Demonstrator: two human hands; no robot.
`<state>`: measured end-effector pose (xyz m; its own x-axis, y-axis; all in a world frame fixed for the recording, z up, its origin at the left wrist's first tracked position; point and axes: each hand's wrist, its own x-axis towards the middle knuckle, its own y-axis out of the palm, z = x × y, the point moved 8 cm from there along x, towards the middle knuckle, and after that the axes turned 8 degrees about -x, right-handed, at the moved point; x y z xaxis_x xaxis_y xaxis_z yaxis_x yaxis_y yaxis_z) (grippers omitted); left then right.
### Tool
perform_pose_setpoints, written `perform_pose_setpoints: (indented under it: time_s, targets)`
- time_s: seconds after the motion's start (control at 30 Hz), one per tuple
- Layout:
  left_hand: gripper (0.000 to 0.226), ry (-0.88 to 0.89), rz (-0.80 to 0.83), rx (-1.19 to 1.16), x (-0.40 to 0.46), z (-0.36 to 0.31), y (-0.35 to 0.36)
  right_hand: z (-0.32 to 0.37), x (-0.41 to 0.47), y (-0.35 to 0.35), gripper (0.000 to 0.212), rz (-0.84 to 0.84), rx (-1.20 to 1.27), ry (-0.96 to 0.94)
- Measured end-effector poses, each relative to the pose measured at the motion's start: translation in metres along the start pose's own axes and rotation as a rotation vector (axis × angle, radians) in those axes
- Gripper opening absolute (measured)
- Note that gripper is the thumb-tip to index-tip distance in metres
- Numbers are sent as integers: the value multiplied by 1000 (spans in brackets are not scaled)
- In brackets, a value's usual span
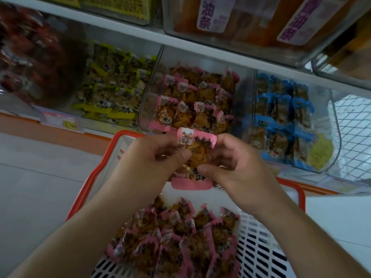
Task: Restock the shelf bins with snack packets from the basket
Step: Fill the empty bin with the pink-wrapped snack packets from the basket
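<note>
Head view: the main risk, as I judge it, is a slip. Both hands hold a small stack of pink packets point(193, 157) by their slick edges, so a loosened pinch could drop some back into the basket point(261, 255) or onto the floor. A second risk is misfiling, since the pink bin point(197, 97) sits between the yellow bin point(112, 93) and the blue bin point(285, 117), close on either side.

The left hand point(154, 157) grips the stack's left side, fingers curled behind and thumb on the front. The right hand point(232, 163) mirrors it on the right side. The packets are held above the basket's far rim, just short of the pink bin. More pink packets lie in the basket below the wrists
</note>
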<state>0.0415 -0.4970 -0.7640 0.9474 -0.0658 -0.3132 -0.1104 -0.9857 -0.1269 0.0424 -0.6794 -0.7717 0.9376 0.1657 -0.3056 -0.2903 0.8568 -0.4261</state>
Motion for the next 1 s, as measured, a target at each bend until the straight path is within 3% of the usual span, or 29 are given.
perform_pose_setpoints:
  time_s: [0.2, 0.27, 0.37, 0.5, 0.67, 0.8, 1.0]
  targets:
    - [14, 16, -91, -55, 4, 0, -11, -3, 2, 2, 23, -89, 62, 73]
    - [21, 60, -201, 138, 4, -2, -27, -3, 3, 2, 26, -144, 16, 97]
    - [62, 67, -273, 504, 6, -2, -48, 16, 27, -5, 45, -316, -70, 81]
    - [95, 38, -141, 519, 12, 8, -45, 44, 104, -11, 59, -458, -160, -6]
    - [99, 71, -129, 563, 17, 12, -47, 65, 197, -6, 49, -461, -428, 11]
    - [98, 73, -125, 576, 19, 14, -47, 61, 241, -5, 40, -436, -461, 65]
    - [101, 57, -157, 588, 19, 15, -43, 54, 256, 3, 55, -463, -608, -30]
